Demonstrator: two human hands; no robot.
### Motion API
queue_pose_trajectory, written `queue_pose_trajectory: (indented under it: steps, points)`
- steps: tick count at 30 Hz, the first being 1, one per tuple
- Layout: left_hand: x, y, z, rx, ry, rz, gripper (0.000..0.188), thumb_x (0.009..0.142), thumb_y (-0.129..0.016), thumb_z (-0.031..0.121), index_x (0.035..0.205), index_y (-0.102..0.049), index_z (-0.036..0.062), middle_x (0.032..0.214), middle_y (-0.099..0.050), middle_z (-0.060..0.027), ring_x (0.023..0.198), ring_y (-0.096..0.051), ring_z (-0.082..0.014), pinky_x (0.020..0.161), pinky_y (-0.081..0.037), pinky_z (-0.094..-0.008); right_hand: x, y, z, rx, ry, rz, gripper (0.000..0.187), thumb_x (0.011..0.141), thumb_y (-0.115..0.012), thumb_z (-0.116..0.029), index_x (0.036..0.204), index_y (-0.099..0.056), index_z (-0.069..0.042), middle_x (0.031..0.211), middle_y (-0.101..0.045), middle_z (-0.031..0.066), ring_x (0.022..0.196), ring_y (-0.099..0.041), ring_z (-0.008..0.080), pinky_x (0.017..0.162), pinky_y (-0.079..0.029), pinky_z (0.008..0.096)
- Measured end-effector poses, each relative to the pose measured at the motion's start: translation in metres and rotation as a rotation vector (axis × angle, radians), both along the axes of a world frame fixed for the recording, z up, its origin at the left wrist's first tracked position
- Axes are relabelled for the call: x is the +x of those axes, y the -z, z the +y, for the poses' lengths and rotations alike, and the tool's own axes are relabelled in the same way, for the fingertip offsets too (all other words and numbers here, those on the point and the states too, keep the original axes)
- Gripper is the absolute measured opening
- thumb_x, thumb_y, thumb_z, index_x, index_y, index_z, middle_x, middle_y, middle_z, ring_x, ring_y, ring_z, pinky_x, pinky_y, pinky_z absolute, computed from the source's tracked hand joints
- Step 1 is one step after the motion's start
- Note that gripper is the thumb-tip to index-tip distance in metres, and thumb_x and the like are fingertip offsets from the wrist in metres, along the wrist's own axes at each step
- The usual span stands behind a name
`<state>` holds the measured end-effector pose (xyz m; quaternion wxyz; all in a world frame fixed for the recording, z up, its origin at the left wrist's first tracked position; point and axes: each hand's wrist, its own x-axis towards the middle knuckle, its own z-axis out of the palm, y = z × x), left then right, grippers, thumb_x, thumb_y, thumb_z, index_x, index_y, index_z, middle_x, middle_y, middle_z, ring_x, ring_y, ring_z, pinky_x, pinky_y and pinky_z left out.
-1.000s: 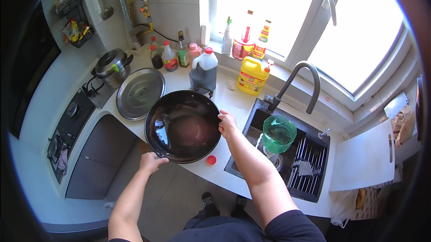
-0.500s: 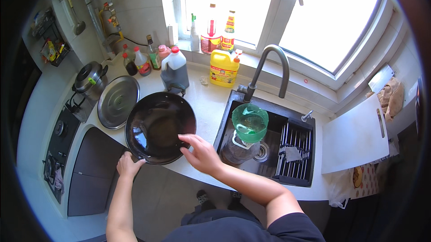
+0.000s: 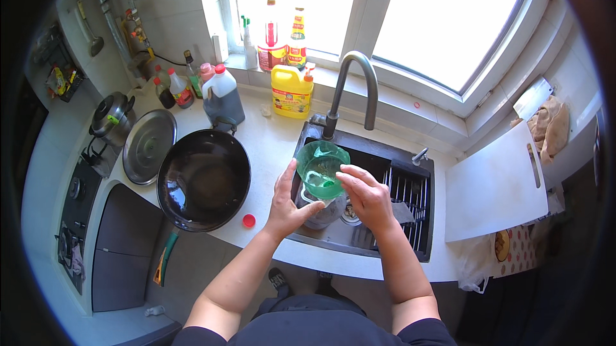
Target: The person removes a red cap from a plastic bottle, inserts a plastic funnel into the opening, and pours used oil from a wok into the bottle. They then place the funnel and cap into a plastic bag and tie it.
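Note:
Over the sink, a green translucent plastic funnel point(image 3: 323, 167), looking like a cut bottle top, sits on a clear plastic jug point(image 3: 324, 216) with a pale handle. My left hand point(image 3: 285, 208) is beside the funnel's left side, thumb and fingers apart, curved toward it. The fingers of my right hand point(image 3: 367, 197) close at the funnel's right rim. On the counter to the left, a dark wok point(image 3: 204, 182) stands with its green handle point(image 3: 168, 257) over the front edge. A red cap point(image 3: 249, 221) lies between the wok and my left forearm.
Behind the wok stand a metal lid point(image 3: 149, 147), a large jug of dark liquid point(image 3: 224, 99) and several bottles. A yellow jug point(image 3: 290, 92) is near the faucet point(image 3: 372, 92). The black sink point(image 3: 423, 217) holds a rack point(image 3: 404, 211); a white cutting board point(image 3: 494, 185) stands at right.
Both hands have left the wok and moved right to the green funnel. The wok's handle and the red cap now show.

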<state>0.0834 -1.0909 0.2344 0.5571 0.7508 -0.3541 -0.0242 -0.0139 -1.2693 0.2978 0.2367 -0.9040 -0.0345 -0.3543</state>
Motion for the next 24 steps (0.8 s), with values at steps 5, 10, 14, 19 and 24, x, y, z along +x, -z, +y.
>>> queue_pose_trajectory:
  steps: [5, 10, 14, 19, 24]
  points:
    - [-0.002, -0.007, -0.019, 0.044, -0.001, -0.109, 0.091, 0.067, -0.08, 0.034, 0.14, -0.032, 0.0095, 0.137, -0.039, -0.0176, 0.129, -0.035, -0.0321, 0.106, -0.028, -0.0408, -0.01, 0.012, -0.005, 0.161, 0.086, -0.037, 0.02, 0.079, -0.063, 0.002, 0.097, -0.068, -0.004, 0.103, -0.065, 0.0149, 0.088, -0.067, 0.0272, 0.075, -0.055, 0.0318]
    - [-0.004, -0.011, -0.019, 0.066, -0.003, -0.182, 0.088, 0.068, -0.079, 0.032, 0.139, -0.033, 0.0092, 0.135, -0.041, -0.0176, 0.127, -0.037, -0.0325, 0.106, -0.028, -0.0412, -0.016, 0.02, 0.005, 0.164, 0.099, -0.076, 0.022, 0.078, -0.065, 0.001, 0.098, -0.069, -0.006, 0.104, -0.066, 0.0145, 0.088, -0.067, 0.0273, 0.073, -0.055, 0.0312]
    - [-0.005, -0.009, -0.021, 0.051, -0.006, -0.151, 0.091, 0.067, -0.08, 0.03, 0.14, -0.031, 0.0096, 0.136, -0.041, -0.0174, 0.127, -0.037, -0.0324, 0.106, -0.029, -0.0413, -0.017, 0.026, 0.005, 0.11, 0.125, -0.131, 0.023, 0.077, -0.065, -0.002, 0.099, -0.069, -0.008, 0.105, -0.066, 0.0128, 0.084, -0.067, 0.0272, 0.069, -0.055, 0.0317]
    - [-0.008, -0.009, -0.02, 0.055, -0.029, -0.153, 0.098, 0.066, -0.081, 0.03, 0.143, -0.025, 0.0102, 0.136, -0.041, -0.0175, 0.127, -0.038, -0.0321, 0.105, -0.03, -0.0409, -0.016, 0.023, 0.002, 0.024, 0.132, -0.152, 0.021, 0.077, -0.066, -0.003, 0.097, -0.068, -0.007, 0.102, -0.066, 0.0112, 0.082, -0.067, 0.0259, 0.066, -0.055, 0.0317]
    - [-0.012, -0.002, -0.019, 0.034, -0.045, -0.102, 0.112, 0.064, -0.083, 0.029, 0.147, -0.01, 0.011, 0.135, -0.04, -0.021, 0.126, -0.039, -0.0311, 0.105, -0.03, -0.0407, -0.02, 0.012, -0.005, -0.083, 0.012, -0.138, 0.019, 0.074, -0.065, -0.002, 0.091, -0.067, -0.007, 0.097, -0.065, 0.0082, 0.074, -0.067, 0.0228, 0.062, -0.055, 0.0299]
